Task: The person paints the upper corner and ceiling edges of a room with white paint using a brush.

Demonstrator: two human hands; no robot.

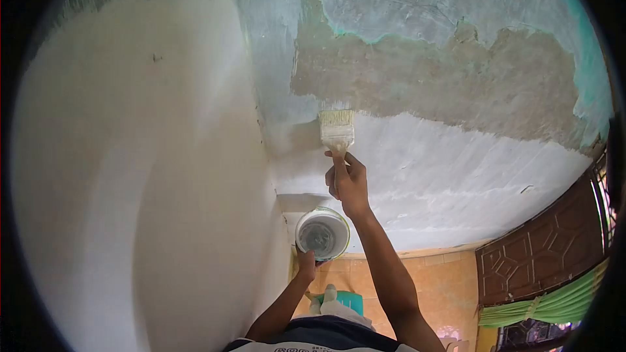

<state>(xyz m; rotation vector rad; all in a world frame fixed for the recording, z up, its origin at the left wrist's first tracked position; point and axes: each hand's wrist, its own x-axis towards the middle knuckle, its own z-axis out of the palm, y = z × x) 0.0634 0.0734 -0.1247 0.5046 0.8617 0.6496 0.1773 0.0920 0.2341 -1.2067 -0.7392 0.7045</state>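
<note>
My right hand is closed round the handle of a wide paintbrush, its bristles up against the wall at the border between white paint and bare grey plaster. Below it, my left hand grips the rim of a white paint bucket, tilted so that its inside faces me. Some greyish-white paint shows at the bucket's bottom. Fresh white paint covers the lower part of this wall, while the upper part has grey plaster and peeling turquoise paint.
A painted white wall stands close on my left and meets the other wall in a corner. Beneath my feet is a turquoise stool on an orange tiled floor. To the right are a brown wooden door and a green curtain.
</note>
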